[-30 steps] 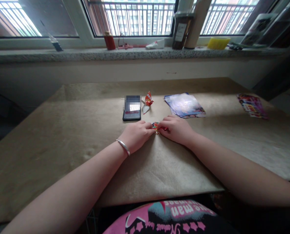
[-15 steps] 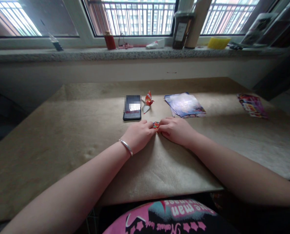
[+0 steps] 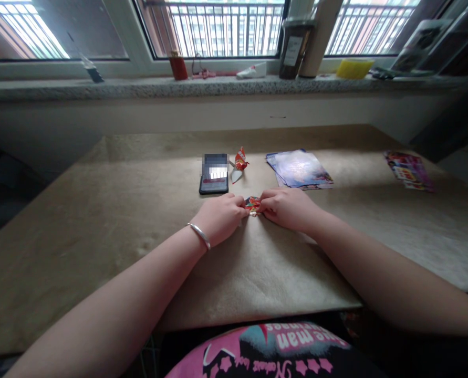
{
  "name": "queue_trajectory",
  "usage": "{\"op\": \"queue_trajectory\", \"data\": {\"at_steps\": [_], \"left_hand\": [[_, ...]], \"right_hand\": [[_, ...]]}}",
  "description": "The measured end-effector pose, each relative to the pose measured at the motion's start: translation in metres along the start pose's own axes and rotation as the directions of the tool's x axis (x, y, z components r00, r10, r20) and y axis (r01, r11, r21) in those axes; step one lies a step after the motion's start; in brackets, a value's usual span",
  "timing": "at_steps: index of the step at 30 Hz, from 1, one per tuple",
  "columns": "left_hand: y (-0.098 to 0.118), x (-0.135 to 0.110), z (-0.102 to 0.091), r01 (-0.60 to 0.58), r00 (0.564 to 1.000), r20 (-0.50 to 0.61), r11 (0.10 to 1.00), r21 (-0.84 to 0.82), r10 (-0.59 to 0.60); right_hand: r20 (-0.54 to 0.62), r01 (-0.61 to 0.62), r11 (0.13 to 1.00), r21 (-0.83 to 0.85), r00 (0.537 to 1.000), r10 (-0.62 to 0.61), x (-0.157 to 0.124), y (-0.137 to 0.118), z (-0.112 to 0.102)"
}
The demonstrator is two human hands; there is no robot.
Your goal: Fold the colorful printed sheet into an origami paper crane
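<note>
Left arm (image 3: 147, 291) is running up from lower left, left wrist (image 3: 209, 231) sitting low; left grip (image 3: 221, 218) is facing palm-down, left fingers (image 3: 239, 202) curling, tips pinching. Right arm (image 3: 387, 275) is angling in from the right edge, right wrist (image 3: 316, 221) lying roughly straight; right grip (image 3: 288, 208) is mirroring the left, right fingers (image 3: 268, 201) bending inward, tips pinching. Both sets are pointing at each other, small gap between.

Midway across the surface (image 3: 147, 173), the left hand (image 3: 221, 218) and right hand (image 3: 287, 207) hide the ends of a small colourful paper (image 3: 252, 201). Pixelation masks much of the phone (image 3: 214, 186); near the right edge, print on the cards (image 3: 409, 170) blurs.
</note>
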State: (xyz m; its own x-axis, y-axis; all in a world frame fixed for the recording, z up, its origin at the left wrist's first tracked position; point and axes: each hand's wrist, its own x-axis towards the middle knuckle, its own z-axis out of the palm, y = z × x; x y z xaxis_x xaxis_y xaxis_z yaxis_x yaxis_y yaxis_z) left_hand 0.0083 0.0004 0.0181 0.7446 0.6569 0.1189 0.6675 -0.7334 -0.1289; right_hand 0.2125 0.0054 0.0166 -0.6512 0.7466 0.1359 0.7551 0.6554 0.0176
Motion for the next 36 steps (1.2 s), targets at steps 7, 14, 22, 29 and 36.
{"op": "queue_trajectory", "data": {"at_steps": [7,14,22,29,36], "left_hand": [[-0.008,-0.002,-0.002,-0.044,0.999,0.004,0.997,-0.059,0.045],[-0.017,-0.002,0.004,-0.087,0.996,0.023,0.987,-0.135,0.091],[-0.023,-0.002,0.011,-0.105,0.994,-0.028,0.958,-0.268,0.102],[-0.015,-0.001,0.010,-0.106,0.991,-0.097,0.978,-0.178,0.090],[-0.012,-0.002,0.011,-0.130,0.984,-0.143,0.983,-0.130,0.111]], "right_hand": [[0.030,0.027,1.000,0.001,0.999,-0.027,-0.005,0.007,-0.002],[0.028,-0.005,0.999,0.040,1.000,0.004,-0.008,0.013,-0.001],[0.010,-0.042,0.988,0.152,0.999,0.041,-0.011,0.020,0.001],[-0.007,-0.080,0.930,0.360,0.996,0.089,-0.007,0.021,0.009],[-0.137,-0.106,0.959,0.263,0.980,0.146,-0.003,0.008,0.014]]}}
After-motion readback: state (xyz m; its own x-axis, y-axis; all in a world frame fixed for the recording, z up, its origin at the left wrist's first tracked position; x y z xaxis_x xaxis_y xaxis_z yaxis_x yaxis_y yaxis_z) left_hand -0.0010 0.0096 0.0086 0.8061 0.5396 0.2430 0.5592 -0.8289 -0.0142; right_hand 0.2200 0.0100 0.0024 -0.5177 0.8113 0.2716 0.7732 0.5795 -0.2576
